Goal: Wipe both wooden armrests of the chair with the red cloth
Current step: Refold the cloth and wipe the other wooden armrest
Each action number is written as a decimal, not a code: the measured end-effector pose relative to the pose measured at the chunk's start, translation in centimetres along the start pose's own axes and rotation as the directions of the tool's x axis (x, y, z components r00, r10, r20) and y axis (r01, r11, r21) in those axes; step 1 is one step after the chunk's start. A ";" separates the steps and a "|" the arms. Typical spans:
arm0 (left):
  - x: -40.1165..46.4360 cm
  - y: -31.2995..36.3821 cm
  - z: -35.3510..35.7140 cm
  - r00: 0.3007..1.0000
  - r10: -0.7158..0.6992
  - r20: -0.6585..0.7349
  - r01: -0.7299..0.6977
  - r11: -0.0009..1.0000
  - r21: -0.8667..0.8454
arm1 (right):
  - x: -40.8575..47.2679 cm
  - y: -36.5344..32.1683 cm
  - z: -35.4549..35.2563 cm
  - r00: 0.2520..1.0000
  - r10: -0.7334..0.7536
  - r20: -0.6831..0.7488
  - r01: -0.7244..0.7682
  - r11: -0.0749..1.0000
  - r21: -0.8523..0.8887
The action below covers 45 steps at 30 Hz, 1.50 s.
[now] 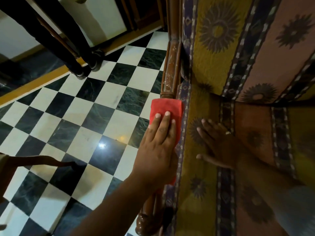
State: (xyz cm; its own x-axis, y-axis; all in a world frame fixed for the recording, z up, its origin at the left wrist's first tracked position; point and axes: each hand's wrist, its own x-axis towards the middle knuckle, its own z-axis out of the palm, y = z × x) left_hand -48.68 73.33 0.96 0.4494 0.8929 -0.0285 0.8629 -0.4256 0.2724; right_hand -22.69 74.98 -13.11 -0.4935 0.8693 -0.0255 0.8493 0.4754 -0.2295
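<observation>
the left hand (158, 143) lies flat, pressing the red cloth (166, 109) onto the turned wooden armrest (171, 68); the right hand (219, 143) rests open on the patterned seat cushion (201, 167). best to keep even pressure, following the rounded, scuffed glossy wood lengthwise.

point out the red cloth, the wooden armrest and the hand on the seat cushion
red cloth (166, 108), head view, bare upper part beyond the fingertips
wooden armrest (171, 70), head view, scuffed top rail above the cloth
right hand (219, 147), head view, back of the hand, flat on the cushion
</observation>
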 end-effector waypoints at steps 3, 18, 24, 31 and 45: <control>0.4 -0.5 0.2 0.998 0.058 -0.006 -0.058 0.998 -0.005 | 1.9 2.6 -0.5 0.998 -0.011 0.064 0.015 0.998 -0.056; 21.7 -3.2 -3.4 1.000 0.002 -0.008 0.000 0.988 0.152 | 1.8 3.4 1.6 0.999 -0.019 0.045 0.020 1.000 -0.011; 20.2 -1.6 -2.6 0.976 -0.191 -0.104 0.194 0.981 0.021 | 2.0 2.9 0.7 0.999 0.000 0.049 0.001 1.000 -0.011; 20.2 -2.4 -3.2 0.995 -0.095 0.007 0.092 0.976 0.199 | 2.0 3.1 1.0 1.000 -0.005 0.028 0.005 1.000 0.003; 21.8 -2.0 -3.2 0.979 -0.178 -0.097 0.180 0.984 0.012 | 1.9 2.9 0.8 0.996 0.037 0.085 -0.035 0.999 -0.027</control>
State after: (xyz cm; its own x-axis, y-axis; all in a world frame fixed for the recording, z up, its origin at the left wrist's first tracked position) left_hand -41.33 94.09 2.90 0.2643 0.9643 0.0164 0.9323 -0.2598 0.2516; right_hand -21.29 77.88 -14.56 -0.4759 0.8717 -0.1169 0.8708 0.4483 -0.2018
